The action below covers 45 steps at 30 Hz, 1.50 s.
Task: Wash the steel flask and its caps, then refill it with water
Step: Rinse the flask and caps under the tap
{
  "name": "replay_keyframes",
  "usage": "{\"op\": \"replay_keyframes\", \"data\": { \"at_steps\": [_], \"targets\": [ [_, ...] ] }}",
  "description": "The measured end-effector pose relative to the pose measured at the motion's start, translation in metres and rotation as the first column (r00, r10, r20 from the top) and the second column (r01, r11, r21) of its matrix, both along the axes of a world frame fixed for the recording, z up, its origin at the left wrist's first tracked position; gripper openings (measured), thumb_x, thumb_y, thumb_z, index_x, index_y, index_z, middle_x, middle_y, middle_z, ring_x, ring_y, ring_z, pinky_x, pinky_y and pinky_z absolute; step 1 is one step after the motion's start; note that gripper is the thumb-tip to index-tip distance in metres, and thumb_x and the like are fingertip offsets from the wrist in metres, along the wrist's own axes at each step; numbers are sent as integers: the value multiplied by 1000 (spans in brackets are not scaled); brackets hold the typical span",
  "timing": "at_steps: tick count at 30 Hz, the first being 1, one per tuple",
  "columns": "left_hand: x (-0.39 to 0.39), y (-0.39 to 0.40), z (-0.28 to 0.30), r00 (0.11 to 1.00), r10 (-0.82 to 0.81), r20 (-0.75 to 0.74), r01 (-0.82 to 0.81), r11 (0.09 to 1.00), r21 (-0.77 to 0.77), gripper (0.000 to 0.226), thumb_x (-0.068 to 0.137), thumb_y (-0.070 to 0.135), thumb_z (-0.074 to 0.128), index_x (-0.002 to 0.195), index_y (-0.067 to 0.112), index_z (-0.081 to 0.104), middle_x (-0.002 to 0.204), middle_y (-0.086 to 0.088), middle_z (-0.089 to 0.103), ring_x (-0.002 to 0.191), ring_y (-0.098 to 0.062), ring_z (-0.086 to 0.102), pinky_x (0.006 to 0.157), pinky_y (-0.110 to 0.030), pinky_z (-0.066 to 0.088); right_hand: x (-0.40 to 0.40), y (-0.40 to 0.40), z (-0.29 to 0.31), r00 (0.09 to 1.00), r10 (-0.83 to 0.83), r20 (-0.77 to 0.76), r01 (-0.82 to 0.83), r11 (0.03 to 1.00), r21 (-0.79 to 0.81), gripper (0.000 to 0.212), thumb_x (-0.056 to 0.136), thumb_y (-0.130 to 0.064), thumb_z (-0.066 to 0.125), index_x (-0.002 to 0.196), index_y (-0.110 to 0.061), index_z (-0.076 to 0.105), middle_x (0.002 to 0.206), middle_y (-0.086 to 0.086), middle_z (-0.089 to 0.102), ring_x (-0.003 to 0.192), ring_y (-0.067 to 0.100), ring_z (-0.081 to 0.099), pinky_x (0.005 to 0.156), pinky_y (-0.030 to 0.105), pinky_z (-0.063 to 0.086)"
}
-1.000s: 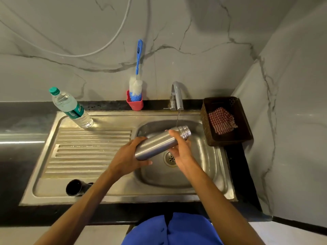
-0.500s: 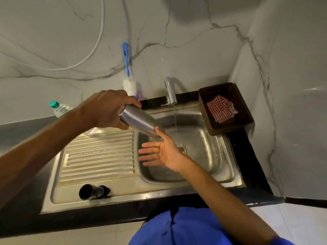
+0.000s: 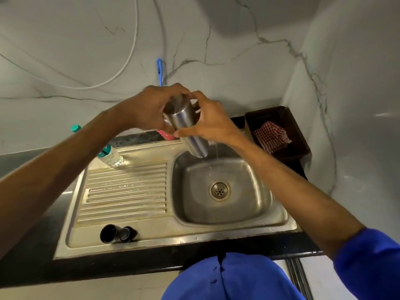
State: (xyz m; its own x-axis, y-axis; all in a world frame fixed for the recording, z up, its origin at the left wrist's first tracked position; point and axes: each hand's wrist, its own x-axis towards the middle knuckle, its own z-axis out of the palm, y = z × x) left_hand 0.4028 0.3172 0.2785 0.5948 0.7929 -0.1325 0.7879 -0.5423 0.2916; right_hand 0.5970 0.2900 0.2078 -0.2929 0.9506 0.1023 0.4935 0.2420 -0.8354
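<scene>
The steel flask (image 3: 185, 124) is upside down above the back of the sink basin (image 3: 255, 204), its mouth pointing down and its base toward me. My left hand (image 3: 149, 109) grips its upper end from the left. My right hand (image 3: 211, 120) holds it from the right, thumb across the body. Water drips from the flask's mouth, and a thin stream of tap water falls just to the right of it. Two black caps (image 3: 116, 233) lie on the front edge of the drainboard (image 3: 129, 191); the tap itself is hidden behind my hands.
A plastic water bottle (image 3: 108, 153) with a green cap leans at the back left of the drainboard. A blue-handled bottle brush (image 3: 159, 71) sticks up behind my hands. A dark basket (image 3: 303, 135) with a red checked cloth (image 3: 271, 136) sits right of the sink.
The flask went from lying across the basin to raised and turned mouth down. My right hand, open under it half a second ago, now grips it beside my left hand.
</scene>
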Motion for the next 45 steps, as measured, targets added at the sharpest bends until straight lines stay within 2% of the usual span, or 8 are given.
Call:
{"op": "replay_keyframes", "data": {
  "at_steps": [5,10,21,25,29,32,37,45],
  "targets": [
    [-32,-11,10,831,302,467,-189,943,-273,116,63,19,100,155,37,33,141,5,59,113,-17,72,88,-30,62,14,-6,9,963,-230,-143,245,964,106,68,60,-44,96,116,-18,68,99,-11,72,86,-1,69,77,14,56],
    [-72,-38,-24,818,407,405,-314,908,-277,92,65,30,92,146,25,47,118,-1,74,103,-15,76,100,-43,60,15,-22,-53,908,-418,19,419,905,-77,63,60,-47,93,110,-17,66,99,-8,71,88,8,69,87,36,62],
    [-168,-96,-99,649,601,467,-471,799,-374,61,75,46,81,131,30,60,108,8,79,99,-16,76,95,-47,61,-40,-10,-39,810,-586,-11,585,810,-40,73,52,-57,86,113,-20,68,98,-12,72,88,8,69,88,32,59],
    [-227,-126,-115,631,613,475,-462,789,-405,55,78,56,83,124,32,66,110,7,78,98,-16,76,90,-42,60,-101,-31,-40,877,-480,11,480,877,-30,61,57,-51,92,106,-24,67,92,-17,70,82,0,66,83,24,56],
    [-292,-168,-124,629,626,461,-498,780,-379,32,91,25,82,119,30,68,105,6,78,94,-17,77,86,-32,62,-203,-65,-35,955,-298,-15,298,955,-11,65,58,-57,92,108,-23,69,96,-16,72,88,3,69,86,27,58],
    [-353,-201,-130,604,666,438,-545,746,-384,27,95,23,79,120,25,69,104,5,78,92,-17,77,84,-31,61,-292,-97,-34,995,-87,52,85,995,47,74,60,-59,93,117,-18,69,105,-6,76,91,9,70,80,26,57],
    [-451,-265,-151,497,771,399,-680,631,-373,25,97,26,75,121,24,70,104,10,76,91,-1,73,76,-16,57,-414,-144,-67,983,120,138,-130,989,66,73,57,-60,92,114,-20,69,102,-5,75,87,12,69,78,34,60],
    [-540,-342,-197,349,859,375,-732,499,-464,25,100,31,71,124,26,68,107,9,75,98,-3,72,86,-26,59,-493,-175,-150,945,249,211,-249,968,-29,61,61,-49,91,109,-19,68,100,-4,72,88,13,67,79,33,56]
  ]
}}
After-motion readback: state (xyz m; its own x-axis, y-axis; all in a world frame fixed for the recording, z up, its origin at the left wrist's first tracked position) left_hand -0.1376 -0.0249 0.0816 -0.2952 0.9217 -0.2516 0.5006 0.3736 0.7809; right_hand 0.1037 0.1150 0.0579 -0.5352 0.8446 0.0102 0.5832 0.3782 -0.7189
